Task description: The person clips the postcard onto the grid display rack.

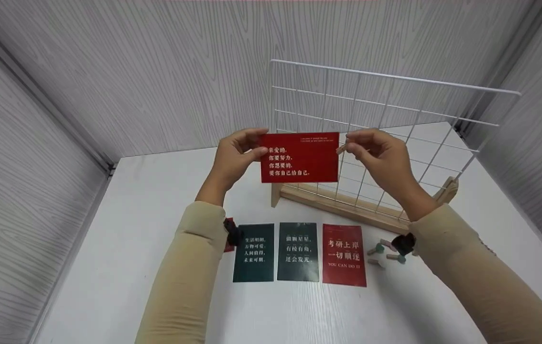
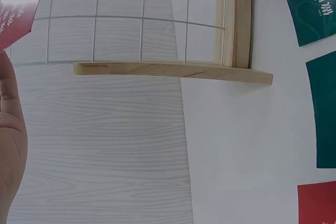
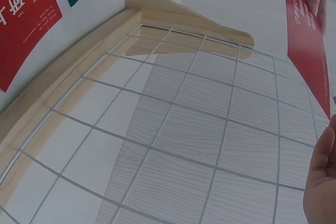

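Note:
A red card (image 1: 299, 160) with white Chinese writing is held up flat in front of the wire grid. My left hand (image 1: 238, 156) pinches its left edge between thumb and fingers. At the card's right edge my right hand (image 1: 380, 160) pinches a small wooden clothespin (image 1: 341, 148); whether it bites the card cannot be made out. The white wire grid (image 1: 385, 103) stands upright behind the card in a wooden base (image 1: 338, 203). In the right wrist view the card (image 3: 307, 40) hangs tilted between both hands.
On the white table lie two dark green cards (image 1: 254, 253) (image 1: 298, 252) and a red card (image 1: 343, 255) in a row. Another red card (image 1: 229, 243) is mostly hidden by the left wrist. Several small clothespins (image 1: 376, 249) lie near the right wrist. Grey wood-grain walls (image 1: 156, 71) enclose the table.

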The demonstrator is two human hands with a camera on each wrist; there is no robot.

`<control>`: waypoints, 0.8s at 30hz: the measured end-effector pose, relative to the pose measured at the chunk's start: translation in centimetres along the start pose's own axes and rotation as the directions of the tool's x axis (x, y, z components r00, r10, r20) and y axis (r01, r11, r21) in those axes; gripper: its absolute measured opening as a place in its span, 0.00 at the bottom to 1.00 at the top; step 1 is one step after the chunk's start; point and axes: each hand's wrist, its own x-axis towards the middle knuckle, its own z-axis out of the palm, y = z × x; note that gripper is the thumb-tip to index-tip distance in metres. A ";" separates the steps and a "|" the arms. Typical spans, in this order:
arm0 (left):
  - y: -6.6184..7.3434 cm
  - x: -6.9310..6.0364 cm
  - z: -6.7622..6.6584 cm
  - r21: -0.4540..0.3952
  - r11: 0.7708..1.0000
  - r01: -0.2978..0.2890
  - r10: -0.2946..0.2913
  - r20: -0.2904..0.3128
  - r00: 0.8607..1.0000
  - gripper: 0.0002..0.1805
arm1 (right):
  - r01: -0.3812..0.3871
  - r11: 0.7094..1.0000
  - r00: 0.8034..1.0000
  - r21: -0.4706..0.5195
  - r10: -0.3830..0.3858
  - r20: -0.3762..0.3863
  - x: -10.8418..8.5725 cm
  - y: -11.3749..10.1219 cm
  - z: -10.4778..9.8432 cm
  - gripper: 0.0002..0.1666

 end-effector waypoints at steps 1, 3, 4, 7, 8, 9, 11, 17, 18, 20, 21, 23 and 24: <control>0.1 0.1 0.0 -0.004 1.000 -0.007 0.007 -0.001 1.000 0.21 | 0.004 1.000 1.000 -0.007 -0.004 -0.002 0.2 -0.2 0.0 0.13; 0.2 0.4 -0.1 -0.009 1.000 -0.020 0.020 -0.005 1.000 0.21 | 0.008 1.000 1.000 -0.022 -0.008 -0.004 0.6 -0.4 0.0 0.14; 0.3 0.5 -0.1 -0.013 1.000 -0.024 0.024 -0.009 1.000 0.21 | 0.007 1.000 1.000 -0.025 -0.007 -0.004 0.7 -0.6 0.0 0.14; 0.3 0.8 -0.1 -0.026 0.999 -0.028 0.027 -0.015 1.000 0.21 | -0.006 0.999 1.000 -0.036 0.006 -0.011 1.3 -1.0 -0.1 0.15; 0.4 0.8 -0.1 -0.026 0.999 -0.024 0.023 -0.016 1.000 0.21 | -0.012 0.999 1.000 -0.039 0.012 -0.017 1.4 -1.2 -0.1 0.15; 0.4 0.9 0.0 -0.027 0.999 -0.020 0.020 -0.017 1.000 0.21 | -0.018 0.999 1.000 -0.039 0.017 -0.023 1.6 -1.3 -0.1 0.15; 0.5 1.0 0.1 -0.029 0.999 -0.016 0.015 -0.020 1.000 0.20 | -0.034 0.999 0.999 -0.035 0.032 -0.035 1.8 -1.6 -0.1 0.15; 0.9 1.6 0.6 -0.032 0.999 -0.011 0.010 -0.034 0.999 0.19 | -0.045 0.999 0.997 -0.002 0.045 -0.068 2.6 -2.4 0.0 0.15; 1.1 1.8 0.7 -0.035 0.999 -0.012 0.011 -0.035 0.999 0.19 | -0.047 0.999 0.996 0.003 0.047 -0.074 2.7 -2.6 0.0 0.14; 1.4 2.0 0.9 -0.039 0.999 -0.018 0.016 -0.037 0.999 0.18 | -0.037 0.999 0.996 0.015 0.038 -0.085 2.9 -2.8 0.0 0.14; 1.5 2.2 0.9 -0.042 0.999 -0.020 0.019 -0.036 0.999 0.18 | -0.031 0.999 0.995 0.023 0.033 -0.090 3.1 -2.8 0.0 0.14; 1.8 2.5 1.1 -0.053 0.998 -0.028 0.026 -0.034 0.999 0.18 | -0.006 0.999 0.995 0.042 0.011 -0.101 3.2 -3.0 0.0 0.13; 2.0 2.6 1.2 -0.058 0.998 -0.033 0.031 -0.034 0.999 0.18 | -0.002 0.999 0.994 0.047 0.007 -0.109 3.3 -3.0 0.0 0.13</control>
